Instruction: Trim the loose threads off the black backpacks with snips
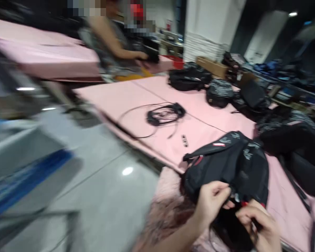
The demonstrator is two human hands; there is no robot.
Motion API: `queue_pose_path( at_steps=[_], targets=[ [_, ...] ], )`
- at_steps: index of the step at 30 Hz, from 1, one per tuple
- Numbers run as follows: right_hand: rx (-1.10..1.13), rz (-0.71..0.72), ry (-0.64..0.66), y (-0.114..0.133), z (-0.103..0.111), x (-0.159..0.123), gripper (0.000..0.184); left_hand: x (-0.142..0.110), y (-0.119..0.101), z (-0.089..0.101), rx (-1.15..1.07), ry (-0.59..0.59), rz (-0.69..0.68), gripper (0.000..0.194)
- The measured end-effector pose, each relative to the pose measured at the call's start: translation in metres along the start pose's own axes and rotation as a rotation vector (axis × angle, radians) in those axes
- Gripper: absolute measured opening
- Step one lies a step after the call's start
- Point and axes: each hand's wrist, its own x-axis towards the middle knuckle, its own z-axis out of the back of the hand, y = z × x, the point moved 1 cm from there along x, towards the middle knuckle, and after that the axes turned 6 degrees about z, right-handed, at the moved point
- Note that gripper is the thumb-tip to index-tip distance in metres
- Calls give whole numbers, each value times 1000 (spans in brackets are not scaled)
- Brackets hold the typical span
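A black backpack (223,164) with grey-white printed marks and small red details lies on the pink-covered table, right in front of me. My left hand (214,199) is at its near side, thumb and fingers pinched together on a small dark piece that blur hides. To its right, the fingers of my right hand (262,224) curl closed around something dark at the pack's near edge. Between and below both hands hangs black fabric (232,227); whether it belongs to the backpack I cannot tell.
On the pink table (115,94) lie a coil of black cord (165,114) and a small black piece (184,140). More black bags (189,77) line the far and right sides. A co-worker (115,42) works beyond. A blue-edged container (28,178) stands at left.
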Motion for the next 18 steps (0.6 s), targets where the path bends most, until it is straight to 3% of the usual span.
queue_pose_path(
  at_steps=[4, 7, 11, 18],
  targets=[
    [-30, -7, -223, -19, 11, 14, 30, 20, -8, 5, -29, 4, 100, 32],
    [-186, 106, -319, -24, 13, 16, 22, 18, -9, 2, -17, 18, 127, 34],
    [-353, 225, -305, -24, 6, 16, 21, 11, -12, -6, 28, -6, 124, 31],
    [-347, 223, -215, -24, 3, 21, 18, 8, -14, -9, 63, -4, 88, 29]
  ],
)
